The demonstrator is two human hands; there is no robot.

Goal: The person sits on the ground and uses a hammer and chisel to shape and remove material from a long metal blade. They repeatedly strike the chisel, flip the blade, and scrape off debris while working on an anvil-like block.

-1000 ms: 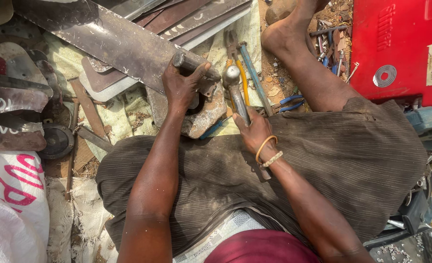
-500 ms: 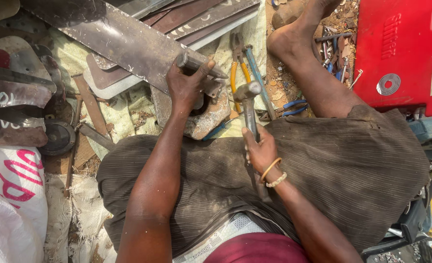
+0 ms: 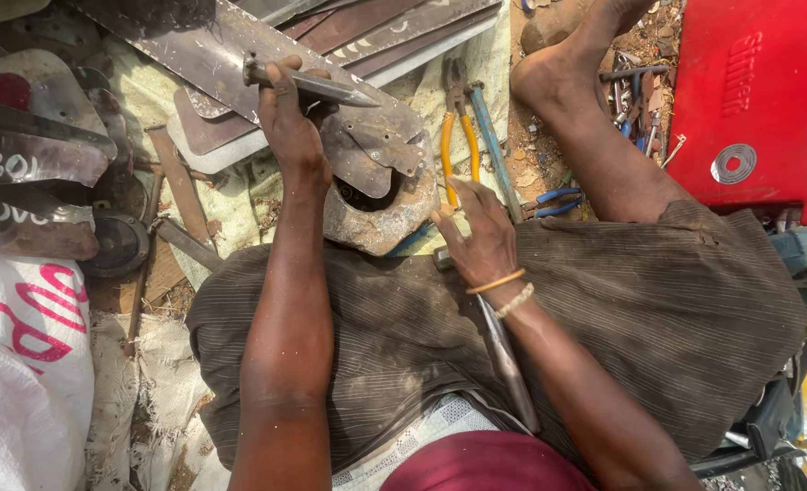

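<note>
Long grey metal hammer handle (image 3: 505, 359): head hidden under right hand (image 3: 476, 238). Red metal box (image 3: 756, 100) cut off at right and far edges. White printed sack (image 3: 22, 364) cut off left.

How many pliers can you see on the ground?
2: yellow-handled pliers above the right hand, and blue-handled pliers beside the shin. Others may hide in the tool pile.
</note>
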